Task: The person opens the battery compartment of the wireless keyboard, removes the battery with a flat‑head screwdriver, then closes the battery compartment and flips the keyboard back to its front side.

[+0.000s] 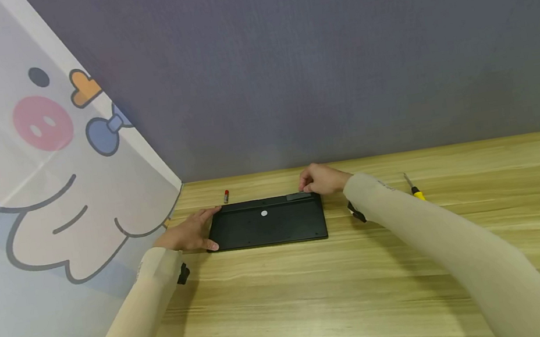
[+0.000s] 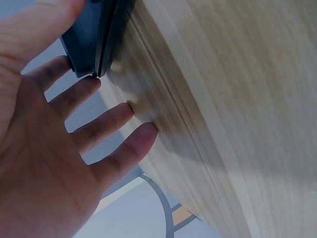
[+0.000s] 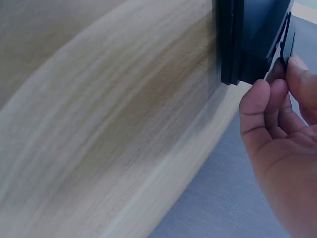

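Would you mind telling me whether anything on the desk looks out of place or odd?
The black keyboard lies face down, with a small cover at its far edge under the right hand. A red-tipped battery lies loose behind it. No damage shows.

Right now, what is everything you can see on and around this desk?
Keyboard: one, black, lying back-up at the far middle of the table, a white dot on its back.
Battery cover: one, grey-black, at the keyboard's far right edge.
Battery: one, red and silver, beyond the keyboard's far left corner.
Screwdriver: one, yellow handle, right of the keyboard.
Table: one, light wood.
Cartoon curtain: one, white, left side.
Wall: grey, behind.
Left hand: rests on the keyboard's left end.
Right hand: pinches the battery cover.
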The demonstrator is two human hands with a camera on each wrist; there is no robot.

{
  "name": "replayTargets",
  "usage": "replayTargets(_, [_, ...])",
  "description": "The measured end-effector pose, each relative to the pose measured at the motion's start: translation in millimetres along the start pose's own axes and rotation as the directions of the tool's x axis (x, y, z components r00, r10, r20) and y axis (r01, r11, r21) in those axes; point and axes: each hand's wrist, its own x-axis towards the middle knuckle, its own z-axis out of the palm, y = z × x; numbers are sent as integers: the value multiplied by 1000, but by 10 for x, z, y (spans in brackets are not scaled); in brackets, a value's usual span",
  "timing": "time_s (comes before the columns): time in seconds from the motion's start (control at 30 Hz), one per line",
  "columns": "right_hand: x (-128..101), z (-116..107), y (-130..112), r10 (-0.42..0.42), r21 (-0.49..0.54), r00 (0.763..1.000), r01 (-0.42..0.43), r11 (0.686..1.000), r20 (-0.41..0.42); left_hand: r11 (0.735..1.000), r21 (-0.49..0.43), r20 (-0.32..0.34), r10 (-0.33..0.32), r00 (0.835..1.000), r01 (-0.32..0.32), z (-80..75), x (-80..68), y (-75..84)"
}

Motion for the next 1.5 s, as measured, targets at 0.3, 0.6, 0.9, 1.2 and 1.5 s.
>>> replayTargets(0.3, [-3,-4,-31,21,-35,1000,-21,999,-16,1000,0,-7,2,1000,-2,11,4,-7])
replayTargets(0.6, [-21,0,-36,15,-6,1000,-15,1000,8,1000,6,-15,-7,1000,7,23,5,-10])
replayTargets(0.9, [-25,10,-49,57,-8,998,-57,998,-18,1000,-12,-5,-9,1000,9,8,-5,11])
replayTargets(1.2, [-62,26,-114,78,-13,997,-78,997,-30,1000,-10,-6,8,1000,-8,19,-1,-8])
replayTargets(1.5, [-77,46,-182,83,-88,994,-89,992,-72,1000,-21,-4,9,1000,-9,-9,-17,14])
